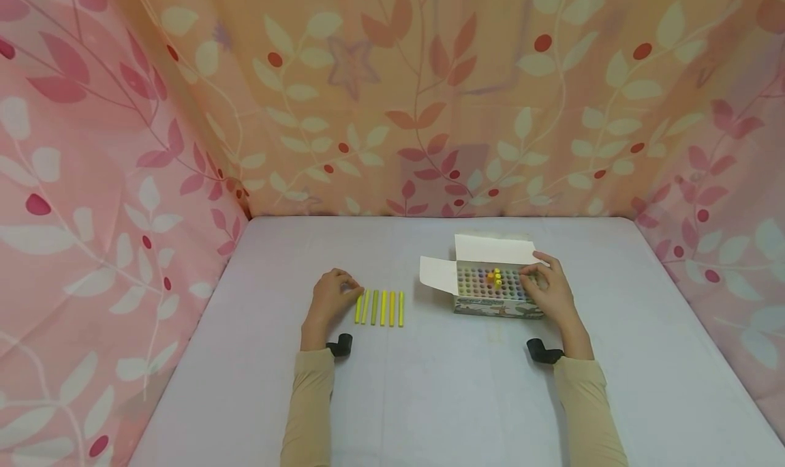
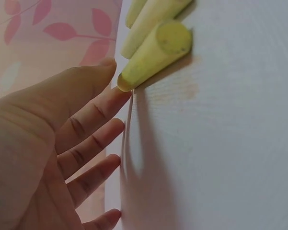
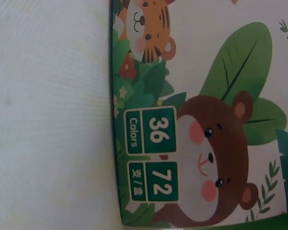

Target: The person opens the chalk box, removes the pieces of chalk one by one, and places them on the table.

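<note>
Several yellow and yellow-green chalk sticks (image 1: 383, 308) lie in a row on the table. At the far end of the leftmost chalk stick (image 2: 155, 55) is my left hand (image 1: 331, 295). Its index fingertip meets the stick's end, the thumb tip sits just above, and the other fingers are spread fairly straight. An open chalk box (image 1: 498, 308) stands right of the row. Inside, orange and yellow sticks (image 1: 497, 278) rise above the others. My right hand (image 1: 553, 293) is at the box's right side, fingertips over its edge; whether they pinch anything is unclear, and its wrist view shows only the box.
The white lid (image 1: 493, 249) stands raised behind the box, and a side flap (image 1: 438, 274) sticks out to the left. A black wrist device (image 1: 342, 345) is by the left wrist, another (image 1: 542, 351) by the right. Patterned curtains (image 1: 392, 112) surround the white table (image 1: 429, 399).
</note>
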The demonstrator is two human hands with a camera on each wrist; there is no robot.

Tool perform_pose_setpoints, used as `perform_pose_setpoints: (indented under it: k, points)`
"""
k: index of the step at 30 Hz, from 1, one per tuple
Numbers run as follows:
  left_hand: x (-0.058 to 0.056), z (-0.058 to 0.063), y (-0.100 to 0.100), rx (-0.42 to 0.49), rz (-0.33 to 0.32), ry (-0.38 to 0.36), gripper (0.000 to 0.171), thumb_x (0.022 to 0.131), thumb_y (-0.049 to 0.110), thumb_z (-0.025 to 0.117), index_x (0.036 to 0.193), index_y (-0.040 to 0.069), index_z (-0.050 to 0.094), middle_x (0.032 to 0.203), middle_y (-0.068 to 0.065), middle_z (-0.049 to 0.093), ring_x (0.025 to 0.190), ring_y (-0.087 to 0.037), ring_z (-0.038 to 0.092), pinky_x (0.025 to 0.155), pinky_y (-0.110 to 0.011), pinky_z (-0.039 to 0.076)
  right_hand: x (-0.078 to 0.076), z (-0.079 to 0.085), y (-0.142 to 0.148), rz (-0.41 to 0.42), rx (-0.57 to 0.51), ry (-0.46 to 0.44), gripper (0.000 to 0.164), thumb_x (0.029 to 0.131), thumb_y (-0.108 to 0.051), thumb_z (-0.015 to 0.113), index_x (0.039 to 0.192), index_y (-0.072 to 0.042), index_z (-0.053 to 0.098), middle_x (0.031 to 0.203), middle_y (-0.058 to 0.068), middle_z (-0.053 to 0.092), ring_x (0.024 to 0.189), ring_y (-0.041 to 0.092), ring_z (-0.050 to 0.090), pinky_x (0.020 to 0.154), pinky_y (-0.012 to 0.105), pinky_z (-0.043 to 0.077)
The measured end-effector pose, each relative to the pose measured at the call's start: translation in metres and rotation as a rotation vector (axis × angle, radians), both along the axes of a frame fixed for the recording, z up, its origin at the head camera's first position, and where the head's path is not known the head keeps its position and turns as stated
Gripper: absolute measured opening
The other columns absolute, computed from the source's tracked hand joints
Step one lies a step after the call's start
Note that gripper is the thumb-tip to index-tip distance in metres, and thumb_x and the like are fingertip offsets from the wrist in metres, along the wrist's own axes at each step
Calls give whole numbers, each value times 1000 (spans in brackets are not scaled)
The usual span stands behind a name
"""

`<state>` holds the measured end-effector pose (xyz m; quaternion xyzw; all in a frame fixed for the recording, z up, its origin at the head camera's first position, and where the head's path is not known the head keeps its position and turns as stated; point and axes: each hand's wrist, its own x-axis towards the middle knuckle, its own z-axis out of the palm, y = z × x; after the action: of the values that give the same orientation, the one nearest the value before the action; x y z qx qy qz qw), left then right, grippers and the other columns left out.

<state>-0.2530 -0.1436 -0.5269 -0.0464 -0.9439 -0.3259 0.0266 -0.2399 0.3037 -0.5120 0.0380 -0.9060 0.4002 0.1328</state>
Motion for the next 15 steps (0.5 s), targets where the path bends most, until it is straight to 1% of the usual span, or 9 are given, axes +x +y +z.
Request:
perform_pose_setpoints:
  k: [5,8,11,15]
  points:
    - [4,4,3,13,23,-36,20,83,31,69,90,12,70,113,-6,59,114,-29,48,101,-45,34,0,0,0,-9,5,-17,17,88,-20,62,94,-4,63,141,17,35,129,44,31,100,64,25]
    - [6,8,5,22,20,-41,21,84,31,68,94,13,69,115,-7,59,116,-30,48,100,-48,35,0,1,-1,-11,7,-26,18,89,-21,61,94,-4,63,141,17,34,129,44,30,100,64,24]
    - [7,13,9,29,-2,-23,21,86,31,66,97,13,68,117,-8,58,116,-30,48,100,-49,35,0,2,-1,-13,10,-29,19,89,-21,61,94,-4,63,141,18,34,129,45,30,100,64,24]
    - [5,18,18,51,-25,14,21,86,31,66,98,15,68,117,-6,58,114,-28,49,100,-46,35,0,1,0,-6,7,-12,17,89,-20,61,93,-4,63,140,18,35,128,45,32,100,63,24]
